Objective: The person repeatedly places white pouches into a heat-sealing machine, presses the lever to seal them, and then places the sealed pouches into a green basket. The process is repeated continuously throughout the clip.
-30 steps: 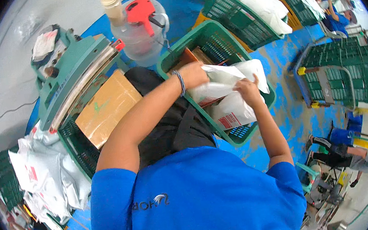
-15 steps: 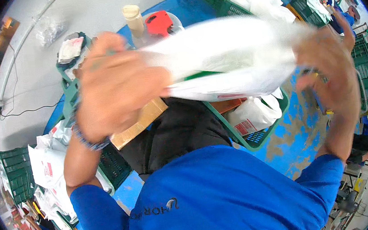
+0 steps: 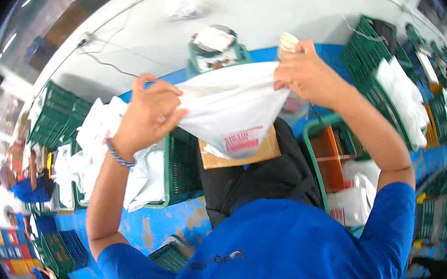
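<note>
A white plastic bag point(image 3: 230, 103) with red print hangs stretched between my hands, its lower part sagging to a rounded point. My left hand point(image 3: 154, 114) is closed on the bag's left upper corner, and a braided band circles that wrist. The opposite upper corner is pinched in my right hand point(image 3: 304, 76). Below and behind the bag, a brown cardboard piece point(image 3: 268, 150) rests across my lap; the bag hides part of it. Whatever is inside the bag, if anything, cannot be made out.
At my left, a green crate point(image 3: 169, 169) holds white bags point(image 3: 148, 174). Another green crate point(image 3: 314, 176) at my right contains an orange-brown item point(image 3: 327, 156) and a white printed bag point(image 3: 352, 199). A green container point(image 3: 193, 61) stands ahead by the wall. Co-workers point(image 3: 24, 185) are far left.
My view has swung leftward, so the wall and lap are now more central. The bag, blurred and sideways before, now hangs with both upper corners in my hands; my right hand has closed on it.
</note>
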`<state>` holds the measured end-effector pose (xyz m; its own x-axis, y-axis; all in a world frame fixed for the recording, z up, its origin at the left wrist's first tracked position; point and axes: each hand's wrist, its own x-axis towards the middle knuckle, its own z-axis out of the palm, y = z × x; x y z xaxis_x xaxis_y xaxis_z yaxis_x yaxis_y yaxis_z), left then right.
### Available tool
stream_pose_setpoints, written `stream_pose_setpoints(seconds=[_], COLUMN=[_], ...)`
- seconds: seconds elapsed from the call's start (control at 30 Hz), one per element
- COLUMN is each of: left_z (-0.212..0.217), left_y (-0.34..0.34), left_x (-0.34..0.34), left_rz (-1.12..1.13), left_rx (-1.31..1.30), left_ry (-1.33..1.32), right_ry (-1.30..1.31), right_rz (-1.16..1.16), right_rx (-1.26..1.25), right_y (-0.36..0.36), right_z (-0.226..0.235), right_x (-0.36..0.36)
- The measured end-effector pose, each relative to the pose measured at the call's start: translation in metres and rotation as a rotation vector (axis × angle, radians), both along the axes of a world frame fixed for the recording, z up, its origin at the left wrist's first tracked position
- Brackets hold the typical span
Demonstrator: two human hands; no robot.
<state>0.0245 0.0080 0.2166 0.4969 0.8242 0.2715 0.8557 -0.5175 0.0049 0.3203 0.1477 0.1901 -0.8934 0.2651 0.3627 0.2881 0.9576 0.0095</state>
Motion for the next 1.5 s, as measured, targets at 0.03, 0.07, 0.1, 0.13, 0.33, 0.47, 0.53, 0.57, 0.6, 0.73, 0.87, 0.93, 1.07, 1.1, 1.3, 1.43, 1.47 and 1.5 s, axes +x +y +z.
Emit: stream_pose_setpoints(seconds=[0.03,0.07,0.1,0.13,0.33,0.47,0.53,0.57,0.6,0.73,0.87,0.93,1.07,1.1,1.3,1.43,1.47,1.5], left_z=[-0.006,-0.01,-0.014,-0.016,-0.03,-0.032,-0.037,-0.041,-0.047,-0.071,-0.095,-0.118,-0.163,-0.171,-0.189,-0.183,-0.183,-0.184], left_y=[-0.005,-0.013,-0.021,-0.025,-0.041,-0.037,-0.026,-0.02,-0.012,-0.015,-0.018,-0.002,0.021,0.021,0.003,-0.002,-0.001,0.0], left_x=[-0.01,-0.017,-0.023,-0.026,-0.025,-0.019,-0.013,-0.01,-0.008,-0.016,-0.033,-0.022,0.0,0.003,0.014,0.021,0.021,0.022], left_rz=[-0.036,-0.008,0.098,0.162,0.532,0.419,0.299,0.307,0.282,0.331,0.102,0.041,0.426,0.45,0.65,0.752,0.703,0.719], left_rx=[0.107,0.122,0.22,0.231,-0.164,0.239,0.307,0.262,0.262,0.24,0.163,-0.179,-0.123,-0.136,-0.165,0.368,0.533,0.643], left_ry=[-0.007,0.037,0.065,0.035,-0.76,-1.032,-1.353,-1.433,-1.507,-1.625,-1.402,-1.625,-1.585,-1.633,-1.864,-1.349,-1.218,-1.073], right_ry=[0.047,0.046,0.055,0.089,0.157,0.653,0.681,0.765,0.837,1.026,0.932,0.873,1.195,1.149,1.197,1.137,1.238,1.282], right_rz=[0.03,0.041,0.007,-0.034,-0.327,-0.103,-0.097,-0.138,-0.182,-0.148,-0.206,-0.166,0.008,-0.001,-0.359,-0.429,-0.344,-0.316], right_rx=[0.049,0.076,0.121,0.115,-0.604,-0.458,-0.588,-0.725,-0.856,-0.985,-0.948,-0.853,-1.144,-1.228,-1.448,-1.076,-1.066,-1.01], right_y=[0.006,0.011,0.016,0.018,0.009,-0.002,-0.003,-0.004,-0.001,0.003,0.009,0.016,0.026,0.025,-0.023,-0.018,-0.015,-0.01], right_z=[-0.004,-0.007,-0.007,-0.007,0.004,0.001,-0.009,-0.019,-0.027,-0.053,-0.053,-0.058,-0.1,-0.115,-0.196,-0.164,-0.157,-0.153], right_x=[-0.007,-0.011,-0.011,-0.012,-0.007,0.002,0.003,0.0,-0.006,-0.021,-0.015,-0.011,-0.01,-0.01,-0.032,-0.028,-0.029,-0.029])
